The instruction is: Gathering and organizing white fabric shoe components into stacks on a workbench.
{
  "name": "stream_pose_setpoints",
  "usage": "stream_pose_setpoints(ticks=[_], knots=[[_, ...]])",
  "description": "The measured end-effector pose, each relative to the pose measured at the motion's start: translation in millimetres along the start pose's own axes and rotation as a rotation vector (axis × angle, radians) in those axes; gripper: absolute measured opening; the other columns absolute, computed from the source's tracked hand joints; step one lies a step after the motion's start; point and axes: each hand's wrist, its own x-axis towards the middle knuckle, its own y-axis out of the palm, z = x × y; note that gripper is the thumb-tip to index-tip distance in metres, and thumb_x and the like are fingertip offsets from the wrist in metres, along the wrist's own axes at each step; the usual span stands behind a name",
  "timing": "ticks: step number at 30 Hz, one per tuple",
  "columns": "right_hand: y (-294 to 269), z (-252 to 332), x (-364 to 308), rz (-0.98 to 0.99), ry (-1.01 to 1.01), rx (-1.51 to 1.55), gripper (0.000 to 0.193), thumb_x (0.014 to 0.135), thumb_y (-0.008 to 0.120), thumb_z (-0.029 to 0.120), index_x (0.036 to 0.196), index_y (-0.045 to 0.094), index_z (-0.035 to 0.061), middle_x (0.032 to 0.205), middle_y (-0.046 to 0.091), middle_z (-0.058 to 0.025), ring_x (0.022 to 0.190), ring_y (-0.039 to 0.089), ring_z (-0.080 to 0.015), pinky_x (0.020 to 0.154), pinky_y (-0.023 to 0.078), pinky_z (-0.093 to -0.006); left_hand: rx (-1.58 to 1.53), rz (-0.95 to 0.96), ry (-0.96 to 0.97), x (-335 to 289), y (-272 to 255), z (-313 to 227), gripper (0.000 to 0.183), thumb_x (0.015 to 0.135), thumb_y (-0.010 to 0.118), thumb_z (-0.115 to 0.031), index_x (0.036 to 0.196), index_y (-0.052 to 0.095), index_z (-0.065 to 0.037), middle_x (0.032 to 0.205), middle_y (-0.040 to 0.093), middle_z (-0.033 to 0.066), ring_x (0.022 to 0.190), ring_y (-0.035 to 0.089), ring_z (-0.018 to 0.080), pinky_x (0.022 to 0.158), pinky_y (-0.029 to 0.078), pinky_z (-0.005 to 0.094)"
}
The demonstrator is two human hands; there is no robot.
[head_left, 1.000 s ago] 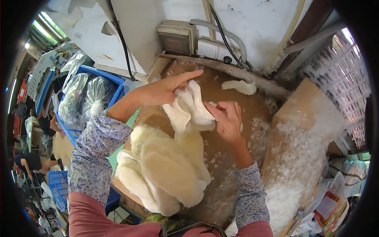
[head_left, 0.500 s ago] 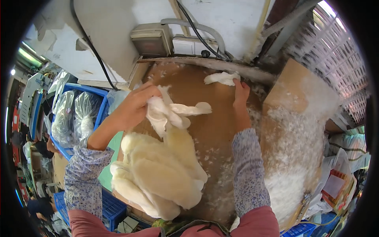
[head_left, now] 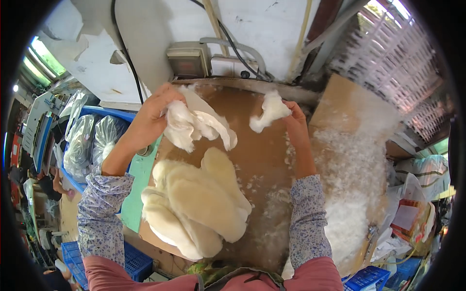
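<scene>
My left hand [head_left: 158, 110] is closed around a bunch of soft white fleecy fabric pieces [head_left: 196, 121], which hang down over the table's far part. My right hand [head_left: 295, 119] pinches a smaller white fleecy fabric piece [head_left: 268, 111] at its right edge, held apart from the bunch. Nearer to me lies a heap of long, rounded, cream-coloured fluffy pieces [head_left: 204, 199] on the brown tabletop [head_left: 257, 155]. Neither hand touches the heap. What exact kind of article these pieces are, I cannot tell.
White fluff [head_left: 349, 169] covers a cardboard sheet [head_left: 335, 106] to the right, below a lint-coated lattice [head_left: 388, 63]. On the left stands a blue crate [head_left: 121, 114] with plastic-wrapped bundles. An electrical box [head_left: 188, 59] and cables line the far wall.
The bunch in my left hand has lifted off the heap and moved away from me. The piece in my right hand now hangs more upright. My view has shifted slightly.
</scene>
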Motion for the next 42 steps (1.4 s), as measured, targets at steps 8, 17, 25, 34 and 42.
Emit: stream_pose_setpoints(ticks=[8, 17, 25, 34, 42], knots=[[45, 175, -68, -0.316, 0.019, 0.218, 0.022, 0.091, 0.052, 0.014, 0.107, 0.059, -0.0002, 0.098, 0.066, -0.0069, 0.083, 0.065, -0.0132, 0.067, 0.055, -0.0257, -0.192, -0.012, 0.368, 13, 9, -116, 0.021, 0.073, 0.058, 0.006, 0.092, 0.054, -0.001, 0.118, 0.054, 0.0121, 0.111, 0.05, 0.0278, 0.093, 0.039, 0.0332], [50, 259, -175, -0.377, -0.018, 0.27, 0.022, 0.086, 0.056, 0.014, 0.105, 0.06, 0.005, 0.091, 0.067, 0.0, 0.072, 0.063, -0.0073, 0.053, 0.048, -0.0192, -0.247, 0.224, 0.491, -1, 73, -216, 0.042, 0.067, 0.043, 0.014, 0.104, 0.053, -0.001, 0.1, 0.053, 0.0145, 0.099, 0.051, 0.036, 0.083, 0.042, 0.0409], [42, 304, -292, -0.275, -0.302, 0.006, 0.038, 0.079, 0.059, 0.004, 0.116, 0.055, -0.0024, 0.108, 0.062, -0.0089, 0.095, 0.062, -0.0263, 0.084, 0.052, -0.0346, -0.5, 0.353, 0.315, -64, 139, -273, 0.026, 0.078, 0.057, 0.004, 0.103, 0.056, -0.004, 0.104, 0.056, 0.0076, 0.106, 0.051, 0.0222, 0.091, 0.039, 0.0331], [15, 320, -404, 0.161, -0.411, -1.2, 0.055, 0.061, 0.076, 0.018, 0.113, 0.06, 0.0118, 0.113, 0.062, -0.0059, 0.126, 0.041, -0.0327, 0.104, 0.025, -0.0487, -0.854, 0.109, 0.083, -147, 198, -353, 0.054, 0.073, 0.046, 0.018, 0.124, 0.053, -0.002, 0.128, 0.053, 0.0087, 0.121, 0.049, 0.0227, 0.102, 0.036, 0.033], [31, 358, -434, 0.398, -0.118, -0.664, 0.06, 0.069, 0.077, 0.021, 0.123, 0.054, 0.0089, 0.112, 0.063, -0.0096, 0.102, 0.058, -0.0247, 0.088, 0.043, -0.0381, -0.517, 0.061, 0.165, -164, 193, -384, 0.035, 0.076, 0.054, 0.013, 0.107, 0.057, -0.002, 0.102, 0.06, 0.0092, 0.101, 0.058, 0.0212, 0.088, 0.044, 0.0322]])
